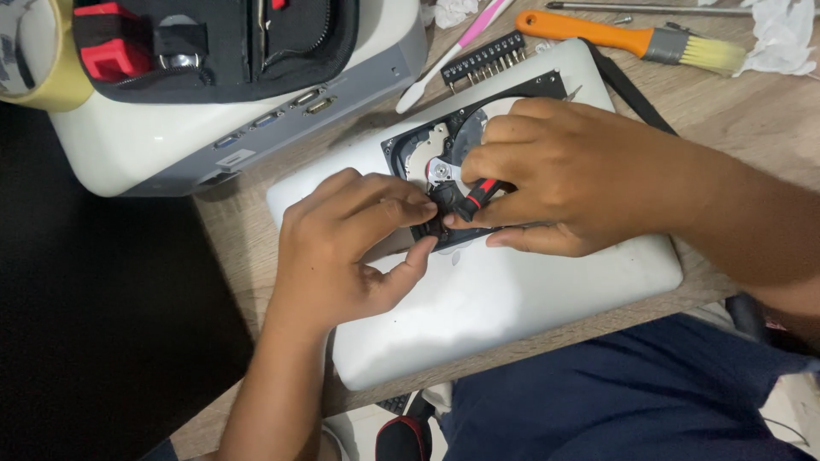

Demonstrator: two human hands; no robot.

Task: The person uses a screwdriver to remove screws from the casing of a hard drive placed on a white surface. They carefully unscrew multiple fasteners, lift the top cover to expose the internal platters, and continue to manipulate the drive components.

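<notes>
Nearest: blue trousers (pixel 623 393) at the bottom edge, a black-and-red object (pixel 403 435) beside them.

On the wooden desk (pixel 752 119), a closed white laptop (pixel 512 299), serving as a work surface. On its lid, an opened hard drive (pixel 444 145), platter and arm exposed, lying near the laptop's far edge.

Left hand (pixel 342 248) resting on the laptop, fingers curled, thumb and fingertips pinching the drive's near edge. Right hand (pixel 564 179) lying over the drive, fingers closed around a small red-and-black screwdriver (pixel 475 198), its tip hidden between the two hands.

Just beyond the drive, a black bit rack (pixel 484 58) touching the laptop's far edge. Beside it, a pink-and-white toothbrush (pixel 453 53) lying at an angle. Farther right, an orange-handled brush (pixel 632 38), bristles next to crumpled tissue (pixel 781 38). A thin metal rod (pixel 649 9) at the far edge.

Far left, a white projector (pixel 171 141), ports facing the laptop, carrying an open black tool pouch (pixel 222 47) with red parts inside. A tape roll (pixel 38 55) in the corner.
</notes>
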